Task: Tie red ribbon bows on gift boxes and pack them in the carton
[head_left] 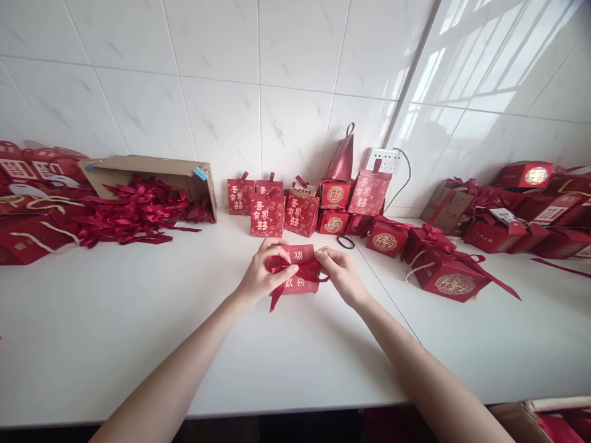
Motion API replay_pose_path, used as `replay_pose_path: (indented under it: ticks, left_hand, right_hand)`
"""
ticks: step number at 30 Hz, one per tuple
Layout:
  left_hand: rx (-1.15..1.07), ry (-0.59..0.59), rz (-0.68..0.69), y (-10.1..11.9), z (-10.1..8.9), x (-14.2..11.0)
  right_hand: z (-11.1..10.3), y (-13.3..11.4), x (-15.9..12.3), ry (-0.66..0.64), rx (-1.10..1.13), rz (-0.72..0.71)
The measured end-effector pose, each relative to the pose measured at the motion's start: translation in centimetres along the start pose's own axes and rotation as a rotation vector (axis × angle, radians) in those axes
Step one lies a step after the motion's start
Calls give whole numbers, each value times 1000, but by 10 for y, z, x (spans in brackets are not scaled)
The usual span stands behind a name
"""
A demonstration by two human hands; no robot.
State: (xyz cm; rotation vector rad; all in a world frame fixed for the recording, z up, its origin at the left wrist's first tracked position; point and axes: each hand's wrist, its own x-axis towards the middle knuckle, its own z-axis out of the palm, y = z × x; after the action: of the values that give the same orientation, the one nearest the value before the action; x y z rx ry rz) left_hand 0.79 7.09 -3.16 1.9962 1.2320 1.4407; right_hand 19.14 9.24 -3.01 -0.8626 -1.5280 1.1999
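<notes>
A small red gift box [302, 285] with pale characters rests on the white table in front of me. Across its top runs a dark red ribbon [308, 269], looped into a bow, one tail hanging down at the front left. My left hand [266, 269] pinches the ribbon's left loop between thumb and fingers. On the other side my right hand [340, 272] is closed on the ribbon's right loop at the box's edge. The fingers cover part of the box and of the knot.
Behind stand several printed red boxes [268, 215]. At left a cardboard box [152, 165] lies tipped, loose red ribbons [133, 212] spilling out. Finished-looking boxes with bows [455, 277] sit at right. A black ring [345, 242] and a white power strip [383, 160] are near the wall.
</notes>
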Motion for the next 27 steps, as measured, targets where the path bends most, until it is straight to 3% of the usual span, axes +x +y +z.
replay_pose_path:
  ticks: [5, 8, 10, 12, 13, 15, 17, 19, 20, 23, 25, 27]
  left_hand:
    - [6, -36, 41, 0, 0, -1]
    - [34, -22, 8, 1, 1, 0]
    - [45, -3, -23, 4, 2, 0]
    - [52, 9, -56, 6, 3, 0]
    - [56, 10, -70, 7, 3, 0]
    - [62, 11, -89, 7, 4, 1]
    - [64, 34, -99, 6, 4, 2]
    - [68, 66, -108, 5, 4, 2]
    - [72, 76, -109, 4, 3, 3]
    - [80, 69, -97, 3, 3, 3]
    - [72, 63, -93, 3, 3, 4]
    - [65, 60, -99, 3, 2, 4]
  right_hand:
    - [2, 8, 6, 58, 46, 185]
    - [2, 7, 6, 64, 6, 194]
    - [1, 2, 1, 208, -83, 46]
    - [-1, -5, -7, 387, -195, -257]
    - [-1, -9, -12, 400, -253, -417]
    - [2, -15, -23, 189, -384, -591]
    - [10, -15, -32, -201, -490, -481]
    - [23, -10, -38, -499, -494, -183]
    - [31, -6, -39, -571, -432, -18]
    - [52, 8, -40, -569, -92, 365]
    - [62, 14, -40, -501, 116, 478]
    - [68, 15, -40, -450, 235, 489]
